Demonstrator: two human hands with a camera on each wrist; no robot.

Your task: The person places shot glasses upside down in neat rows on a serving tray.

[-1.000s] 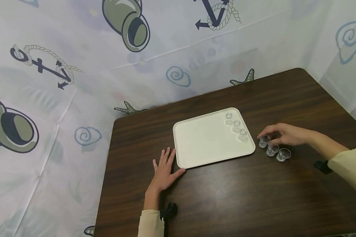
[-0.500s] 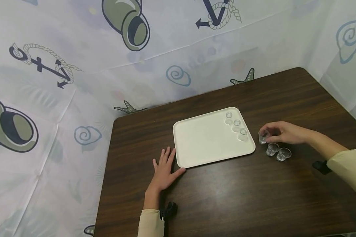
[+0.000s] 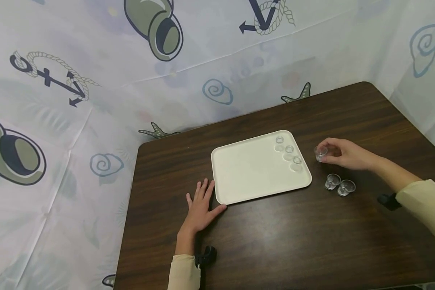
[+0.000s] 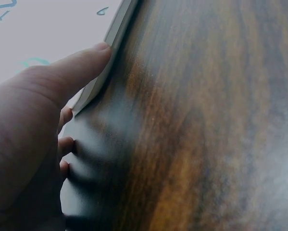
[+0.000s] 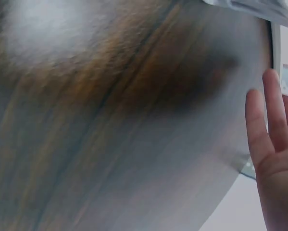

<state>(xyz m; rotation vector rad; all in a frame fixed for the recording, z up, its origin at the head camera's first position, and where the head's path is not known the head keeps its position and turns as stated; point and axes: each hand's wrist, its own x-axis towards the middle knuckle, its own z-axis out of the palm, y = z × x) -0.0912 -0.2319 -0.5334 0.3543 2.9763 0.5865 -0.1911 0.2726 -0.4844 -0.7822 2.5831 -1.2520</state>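
My right hand pinches a small clear shot glass between thumb and fingers, just right of the white tray. In the right wrist view part of that hand shows at the right edge. Two more clear shot glasses stand side by side on the table below it. Three others stand in a slanting row on the tray's right part. My left hand lies spread at the tray's near left corner, its thumb touching the rim, as the left wrist view also shows at the thumb.
The dark wood-grain table reaches to the sea-patterned cloth hanging behind and at the left. A black strap device sits at the left wrist, another at the right.
My right hand has taken one shot glass from the group of three and moved it away from me, farther up the table. The left hand and tray have stayed in place.
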